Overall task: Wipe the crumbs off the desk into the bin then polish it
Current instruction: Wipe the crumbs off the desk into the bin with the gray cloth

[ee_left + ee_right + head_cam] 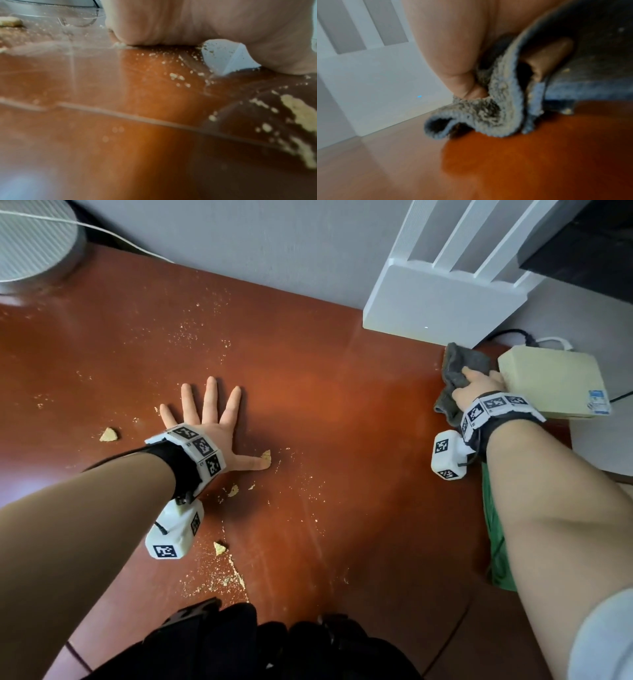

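Reddish-brown and glossy, the worktop (325, 405) carries pale crumbs (219, 573) scattered mostly around the left hand (209, 422). That hand lies flat on the surface with its fingers straight and spread and the thumb stretched out sideways, holding nothing; a larger broken piece (266, 455) sits right at the thumb tip, another chip (109, 435) lies just beyond the little-finger side, and a dense streak of fine crumbs runs behind the wrist toward the near edge. In the left wrist view the heel of the palm presses on the surface with crumbs just beside it.

Well apart, at the worktop's far right end, the right hand (474, 386) has its fingers curled around a bunched grey cloth (459, 364), whose folds touch the surface; the right wrist view shows crumb specks caught in its pile. Just beyond this hand stands a white slatted unit (442, 299), and a cream box (555, 381) touches its outer side. Something green (496, 542) shows under the right forearm; what it is I cannot tell.
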The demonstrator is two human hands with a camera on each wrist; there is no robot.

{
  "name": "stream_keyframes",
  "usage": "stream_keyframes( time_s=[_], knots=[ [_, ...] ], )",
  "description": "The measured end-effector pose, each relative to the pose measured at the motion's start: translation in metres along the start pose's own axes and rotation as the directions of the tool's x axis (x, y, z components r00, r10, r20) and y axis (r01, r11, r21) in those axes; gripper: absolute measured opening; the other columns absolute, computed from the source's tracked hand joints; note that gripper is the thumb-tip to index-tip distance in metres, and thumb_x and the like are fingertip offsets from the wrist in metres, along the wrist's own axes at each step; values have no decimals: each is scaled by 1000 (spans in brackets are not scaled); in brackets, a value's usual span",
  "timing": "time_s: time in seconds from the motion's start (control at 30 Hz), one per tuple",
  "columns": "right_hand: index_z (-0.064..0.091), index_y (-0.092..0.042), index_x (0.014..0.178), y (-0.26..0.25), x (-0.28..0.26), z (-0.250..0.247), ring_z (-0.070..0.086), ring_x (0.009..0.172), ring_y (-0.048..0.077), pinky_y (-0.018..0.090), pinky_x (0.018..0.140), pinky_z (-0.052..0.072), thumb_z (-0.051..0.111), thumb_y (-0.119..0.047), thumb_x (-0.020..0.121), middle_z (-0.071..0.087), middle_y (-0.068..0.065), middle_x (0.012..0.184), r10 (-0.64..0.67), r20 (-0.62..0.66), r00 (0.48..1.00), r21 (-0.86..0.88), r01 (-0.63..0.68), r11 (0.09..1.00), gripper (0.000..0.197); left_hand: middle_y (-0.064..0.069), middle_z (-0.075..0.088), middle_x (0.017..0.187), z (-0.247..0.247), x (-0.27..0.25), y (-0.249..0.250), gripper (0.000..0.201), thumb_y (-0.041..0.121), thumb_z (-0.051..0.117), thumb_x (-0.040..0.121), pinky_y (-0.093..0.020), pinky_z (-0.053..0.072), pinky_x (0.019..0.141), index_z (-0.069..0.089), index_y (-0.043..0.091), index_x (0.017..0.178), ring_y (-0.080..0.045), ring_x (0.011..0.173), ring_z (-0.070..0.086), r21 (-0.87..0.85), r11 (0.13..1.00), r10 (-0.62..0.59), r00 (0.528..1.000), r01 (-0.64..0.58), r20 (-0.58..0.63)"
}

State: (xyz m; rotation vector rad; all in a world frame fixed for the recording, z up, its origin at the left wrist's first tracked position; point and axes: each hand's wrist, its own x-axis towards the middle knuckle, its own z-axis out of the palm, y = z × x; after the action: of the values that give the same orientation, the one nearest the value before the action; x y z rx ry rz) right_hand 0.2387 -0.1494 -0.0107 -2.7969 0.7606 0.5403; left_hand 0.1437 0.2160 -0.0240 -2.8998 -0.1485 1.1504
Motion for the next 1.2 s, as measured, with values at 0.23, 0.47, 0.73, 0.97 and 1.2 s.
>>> stream_keyframes(
  time_s=[0.23,0.47,0.73,0.97,1.2],
  knots=[
    [43,-28,139,-54,-71,40,31,137,21,18,109,23,48,-8,90,20,-1,153,-566,171,807,118,553,825,53,-1,-40,146,-2,-1,3,130,94,41,49,-63,-1,111,-36,35,136,-36,138,-26,14,1000,-15,1000,15,5],
    [38,-22,143,-36,-59,12,30,137,25,23,113,19,43,-3,90,18,9,152,-386,-10,923,243,376,894,56,-1,-40,146,-1,-2,2,129,94,41,50,-63,-1,111,-35,35,137,-36,138,-26,16,1000,-13,1000,12,12],
    [30,-35,143,-26,-77,38,25,134,32,37,110,30,43,-5,90,8,-1,153,-306,70,950,-38,309,950,62,-2,-39,147,-1,-2,0,128,95,37,50,-64,0,110,-35,34,137,-37,139,-25,27,1000,-3,1000,3,3],
    [36,-29,143,-40,-142,58,23,140,22,21,112,17,43,-1,90,14,0,154,-669,299,680,124,667,734,60,-2,-38,148,-4,-3,-3,126,93,39,54,-63,2,110,-35,34,137,-37,139,-24,42,999,11,1000,-11,4],
    [23,-32,146,-42,-128,60,28,129,32,36,104,34,43,-12,93,9,6,150,-142,73,987,-34,145,989,59,-2,-33,151,6,-15,-8,110,85,34,69,-56,-4,114,-28,32,142,-33,140,-23,48,996,76,997,-74,-33]
  ],
)
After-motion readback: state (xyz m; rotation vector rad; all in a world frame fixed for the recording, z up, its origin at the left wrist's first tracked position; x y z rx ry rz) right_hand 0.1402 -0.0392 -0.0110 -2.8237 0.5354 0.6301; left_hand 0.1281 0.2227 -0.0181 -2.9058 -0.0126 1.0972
